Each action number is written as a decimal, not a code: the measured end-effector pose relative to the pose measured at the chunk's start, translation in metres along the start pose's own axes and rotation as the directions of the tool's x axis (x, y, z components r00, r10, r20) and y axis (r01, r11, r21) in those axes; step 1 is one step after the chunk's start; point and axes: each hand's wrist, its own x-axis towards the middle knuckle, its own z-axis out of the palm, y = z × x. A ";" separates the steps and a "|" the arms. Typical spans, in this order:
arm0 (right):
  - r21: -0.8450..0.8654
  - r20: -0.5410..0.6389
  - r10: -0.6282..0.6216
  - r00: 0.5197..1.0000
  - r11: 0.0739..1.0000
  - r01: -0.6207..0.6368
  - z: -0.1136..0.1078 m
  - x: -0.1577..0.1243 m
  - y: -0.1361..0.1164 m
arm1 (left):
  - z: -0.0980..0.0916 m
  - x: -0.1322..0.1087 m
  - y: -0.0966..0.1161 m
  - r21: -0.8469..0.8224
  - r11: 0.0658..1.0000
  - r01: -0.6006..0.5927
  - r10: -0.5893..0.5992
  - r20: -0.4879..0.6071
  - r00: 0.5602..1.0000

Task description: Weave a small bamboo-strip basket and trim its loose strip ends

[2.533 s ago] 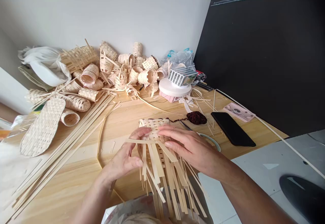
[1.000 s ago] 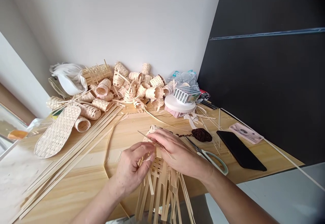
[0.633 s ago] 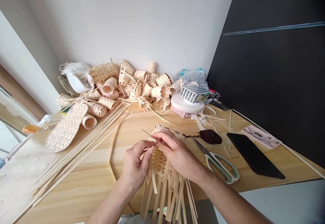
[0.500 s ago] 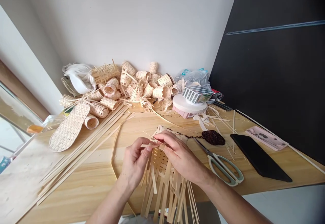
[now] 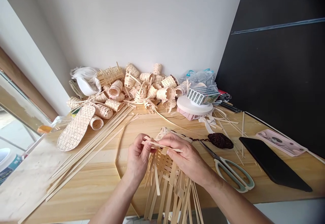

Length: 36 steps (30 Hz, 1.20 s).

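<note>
Both hands are closed at the top edge of a partly woven piece point(image 5: 165, 163), whose loose splints point(image 5: 165, 200) hang down over the table's front edge. My left hand point(image 5: 139, 156) pinches the end of a pale wooden strip point(image 5: 162, 145) between thumb and fingers. The same strip runs across to my right hand point(image 5: 184, 154), which grips it between thumb and fingers. Behind my right hand lies another woven piece point(image 5: 164, 132), mostly hidden. A dark braided cord runs from near it to a ball of brown yarn point(image 5: 220, 140).
Scissors point(image 5: 235, 173) and a black phone-like slab point(image 5: 274, 164) lie to the right, near a pink case point(image 5: 280, 142). Long strips point(image 5: 88, 149) and a woven sole-shaped piece point(image 5: 76, 128) lie left. Several small baskets point(image 5: 166, 93) are piled by the wall, beside a white turntable point(image 5: 194, 105).
The strip between my hands now lies flatter and shows more clearly across the woven edge. The view has shifted slightly left, so everything sits further right.
</note>
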 end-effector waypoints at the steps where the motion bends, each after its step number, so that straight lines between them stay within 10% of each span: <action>1: -0.007 0.018 0.011 1.000 1.000 -0.010 0.000 0.000 0.000 | 0.000 0.001 -0.001 -0.002 1.000 -0.003 0.003 -0.005 1.000; 8: -0.060 0.021 0.026 0.999 0.998 -0.025 -0.004 0.005 -0.002 | 0.001 -0.003 0.002 -0.032 0.999 -0.028 0.029 0.031 0.999; 15: -0.149 0.053 0.014 0.999 0.989 -0.006 -0.012 0.008 -0.010 | -0.018 -0.005 0.010 -0.239 0.966 0.099 -0.010 0.348 0.937; 29: -0.188 0.245 0.045 0.969 0.982 0.002 -0.030 0.007 -0.010 | -0.022 0.015 -0.002 -0.048 0.998 0.033 -0.017 0.299 0.954; 36: -0.209 0.130 -0.025 0.991 0.976 0.052 -0.030 -0.009 -0.007 | -0.024 0.017 -0.001 0.109 0.992 -0.057 0.015 0.351 0.936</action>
